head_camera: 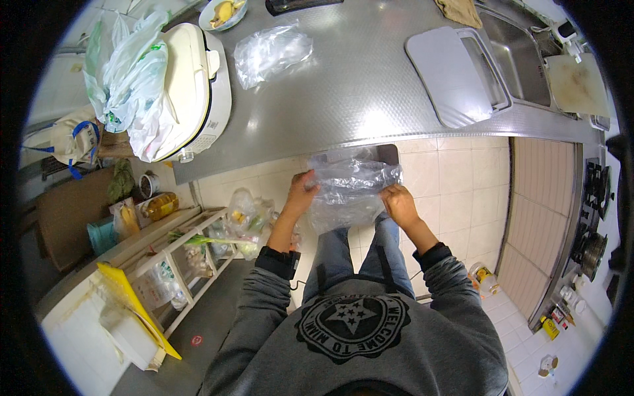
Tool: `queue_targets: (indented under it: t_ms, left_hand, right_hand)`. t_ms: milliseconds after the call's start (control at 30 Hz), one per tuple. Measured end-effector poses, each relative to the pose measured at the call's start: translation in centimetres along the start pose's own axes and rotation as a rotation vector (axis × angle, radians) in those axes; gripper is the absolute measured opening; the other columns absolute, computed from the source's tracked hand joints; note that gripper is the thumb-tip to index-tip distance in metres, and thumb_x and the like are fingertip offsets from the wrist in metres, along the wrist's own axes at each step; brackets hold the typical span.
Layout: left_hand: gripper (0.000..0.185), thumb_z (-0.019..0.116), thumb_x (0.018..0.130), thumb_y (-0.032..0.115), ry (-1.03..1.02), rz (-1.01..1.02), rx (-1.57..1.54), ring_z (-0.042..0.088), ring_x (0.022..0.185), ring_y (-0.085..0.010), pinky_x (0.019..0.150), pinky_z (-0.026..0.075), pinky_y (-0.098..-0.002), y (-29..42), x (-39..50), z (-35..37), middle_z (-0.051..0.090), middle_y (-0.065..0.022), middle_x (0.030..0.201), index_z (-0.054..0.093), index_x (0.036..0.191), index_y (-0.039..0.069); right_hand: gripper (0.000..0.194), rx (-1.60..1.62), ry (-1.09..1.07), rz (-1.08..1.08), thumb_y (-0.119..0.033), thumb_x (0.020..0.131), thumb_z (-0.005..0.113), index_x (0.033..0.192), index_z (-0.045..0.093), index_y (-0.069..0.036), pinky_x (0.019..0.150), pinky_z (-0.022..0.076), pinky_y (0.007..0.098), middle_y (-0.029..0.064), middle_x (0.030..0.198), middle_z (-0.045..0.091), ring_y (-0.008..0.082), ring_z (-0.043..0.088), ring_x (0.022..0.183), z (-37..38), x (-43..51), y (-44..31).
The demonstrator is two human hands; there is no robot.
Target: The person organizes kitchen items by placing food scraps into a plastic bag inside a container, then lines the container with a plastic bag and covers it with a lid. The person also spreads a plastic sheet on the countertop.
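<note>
Between my two hands hangs a clear plastic bag (346, 190), spread wide in front of my legs. My left hand (302, 193) pinches its left edge. My right hand (399, 204) grips the opposite edge. Behind the bag, partly covered by it, a dark grey bin-like container (388, 153) shows below the counter's front edge. Another crumpled clear plastic bag (273, 52) lies on the steel counter (327, 99) further up.
A cream electric cooker (190, 89) with plastic bags (131, 74) stands at the counter's left. A grey lid (448, 76) lies near the sink (515, 59). A bowl (223, 14) sits at the back. Left of me is a white rack (173, 277) with vegetables; a stove (592, 247) is far right.
</note>
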State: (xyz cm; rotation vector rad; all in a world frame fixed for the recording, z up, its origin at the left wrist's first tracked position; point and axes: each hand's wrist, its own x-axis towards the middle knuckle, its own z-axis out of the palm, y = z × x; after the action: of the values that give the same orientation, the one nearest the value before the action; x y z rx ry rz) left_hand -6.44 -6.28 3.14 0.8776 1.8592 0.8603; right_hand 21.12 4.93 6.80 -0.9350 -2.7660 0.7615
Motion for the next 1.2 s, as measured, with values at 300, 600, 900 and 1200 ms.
queue_targets:
  t_ms: [300,600,900,1200]
  left_hand:
    - [0.040,0.066,0.074,0.028,0.246,0.447,0.583,0.043,0.106,-0.0320,0.090,0.035,-0.0405,10.6,-6.5,2.2,0.047,-0.0123,0.111,0.058,0.108,0.008]
    - [0.020,0.056,0.081,0.023,0.102,0.231,0.697,0.051,0.094,-0.0287,0.080,0.043,-0.0377,6.0,-3.5,-1.8,0.056,-0.0112,0.100,0.063,0.093,0.008]
    - [0.026,0.047,0.091,0.029,0.012,-0.316,-0.097,0.061,0.070,-0.0283,0.068,0.050,-0.0370,2.7,-3.3,-1.1,0.061,-0.0102,0.086,0.056,0.087,0.005]
    - [0.017,0.049,0.090,0.025,0.017,-0.555,-1.453,0.058,0.076,-0.0163,0.068,0.050,-0.0328,5.1,-3.2,-0.5,0.059,-0.0042,0.080,0.053,0.091,0.009]
  right_hand:
    - [0.011,0.077,0.177,0.249,-0.016,0.087,0.052,0.086,0.054,-0.006,0.052,0.0462,0.0399,0.0135,0.067,0.060,0.0338,0.058,0.059,-3.0,3.3,-1.9]
    - [0.013,-0.129,-0.103,-0.036,-0.017,0.075,0.062,0.083,0.056,-0.009,0.056,0.0483,0.0366,0.0114,0.077,0.058,0.0274,0.060,0.065,-6.0,3.3,-0.2]
    - [0.018,0.858,0.371,0.614,0.004,0.082,0.046,0.093,0.058,-0.003,0.062,0.0505,0.0304,0.0110,0.080,0.062,0.0225,0.061,0.070,-2.5,3.1,2.8]
    - [0.016,1.906,0.320,1.023,-0.012,0.088,0.047,0.098,0.056,-0.003,0.058,0.0499,0.0249,0.0046,0.080,0.058,0.0133,0.055,0.066,-0.5,2.0,3.9]
